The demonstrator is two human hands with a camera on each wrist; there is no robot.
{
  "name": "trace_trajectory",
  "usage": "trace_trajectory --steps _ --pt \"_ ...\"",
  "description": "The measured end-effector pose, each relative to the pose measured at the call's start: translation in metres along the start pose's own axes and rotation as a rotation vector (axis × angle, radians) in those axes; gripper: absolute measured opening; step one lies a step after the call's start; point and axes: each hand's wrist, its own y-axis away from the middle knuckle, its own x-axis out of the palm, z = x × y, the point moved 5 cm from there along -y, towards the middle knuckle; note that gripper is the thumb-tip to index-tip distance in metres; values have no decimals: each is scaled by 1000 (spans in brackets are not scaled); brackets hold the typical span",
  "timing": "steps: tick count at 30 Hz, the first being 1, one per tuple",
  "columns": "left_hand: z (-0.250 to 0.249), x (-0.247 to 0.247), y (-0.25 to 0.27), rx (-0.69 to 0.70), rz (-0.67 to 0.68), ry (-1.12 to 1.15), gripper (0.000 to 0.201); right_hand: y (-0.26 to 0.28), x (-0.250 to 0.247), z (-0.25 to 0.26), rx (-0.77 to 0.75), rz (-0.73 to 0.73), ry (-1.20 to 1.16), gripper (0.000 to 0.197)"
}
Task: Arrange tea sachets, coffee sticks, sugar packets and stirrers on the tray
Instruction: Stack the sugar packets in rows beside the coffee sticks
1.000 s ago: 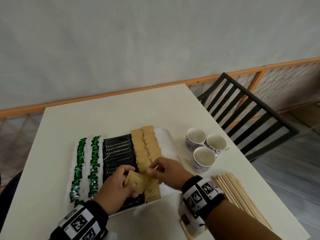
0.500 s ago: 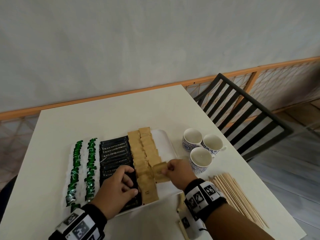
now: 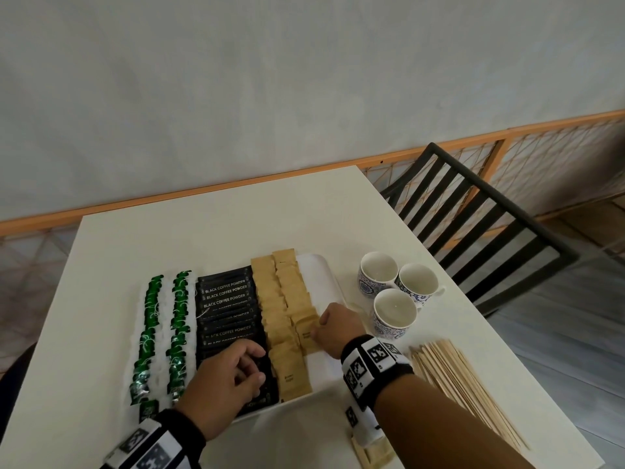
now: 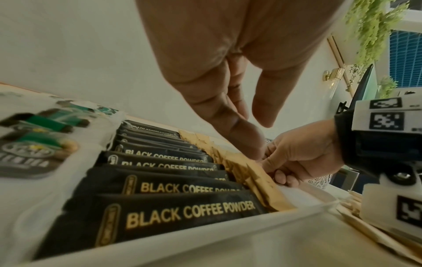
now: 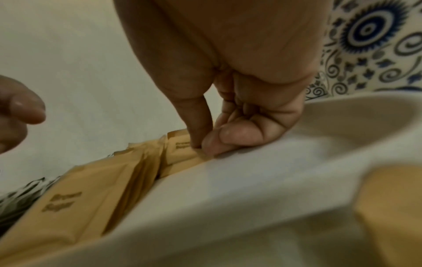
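Note:
A white tray (image 3: 321, 275) holds two rows of green tea sachets (image 3: 152, 333), a stack of black coffee sticks (image 3: 226, 299) and two columns of brown sugar packets (image 3: 274, 299). My right hand (image 3: 314, 330) pinches one sugar packet (image 3: 304, 328) by its right edge, low on the right column; the right wrist view shows thumb and forefinger (image 5: 200, 146) on that packet (image 5: 180, 153). My left hand (image 3: 250, 370) hovers over the near coffee sticks (image 4: 182, 215), fingers loosely bent and holding nothing. Wooden stirrers (image 3: 453, 377) lie in a pile on the table right of the tray.
Three blue-patterned cups (image 3: 394, 313) stand just right of the tray, close to my right hand. A few loose sugar packets (image 3: 372, 455) lie under my right forearm at the table's near edge. A black slatted chair (image 3: 480, 225) stands to the right.
Both hands held a sugar packet over the tray's near end. The right hand carried it right and down onto the right column. The left hand let go and stayed over the coffee sticks.

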Motion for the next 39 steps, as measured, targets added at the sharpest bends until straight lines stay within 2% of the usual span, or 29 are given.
trace_trajectory --steps 2,5,9,12,15,17,20,23,27,29,32,34,35,37,39 --pt "1 1 1 -3 6 -7 23 1 1 -1 13 1 -46 34" --pt "2 1 1 -14 9 -8 21 7 -1 -3 -18 39 -115 27" --pt "4 2 2 -27 25 -13 18 33 -22 -6 -204 93 -79 14" --pt "7 4 3 -24 33 -30 17 66 -34 -16 -350 211 124 18" --pt "7 9 3 -8 65 -43 16 94 -26 -42 -422 348 418 43" --pt "6 13 3 5 80 -54 17 101 -21 -59 -487 321 465 57" --pt "6 17 2 42 93 -76 21 109 -18 -67 -538 228 559 60" --pt "3 19 2 78 113 -87 32 115 -8 -67 -576 163 632 48" --pt "4 19 4 78 115 -104 33 116 2 -61 -651 168 677 28" --pt "5 18 5 78 117 -94 33 117 5 -56 -674 177 688 25" --pt "2 20 7 104 154 -118 28 118 5 -43 -685 237 537 23" --pt "-4 22 9 129 188 -108 7 114 1 -34 -597 308 325 23" --pt "-9 22 9 141 212 -90 15 111 -2 -29 -548 328 218 21" --pt "-11 25 7 162 237 -59 55 104 -8 -18 -515 294 56 17" --pt "-13 27 3 198 238 -58 59 99 -10 -9 -496 283 -74 16"
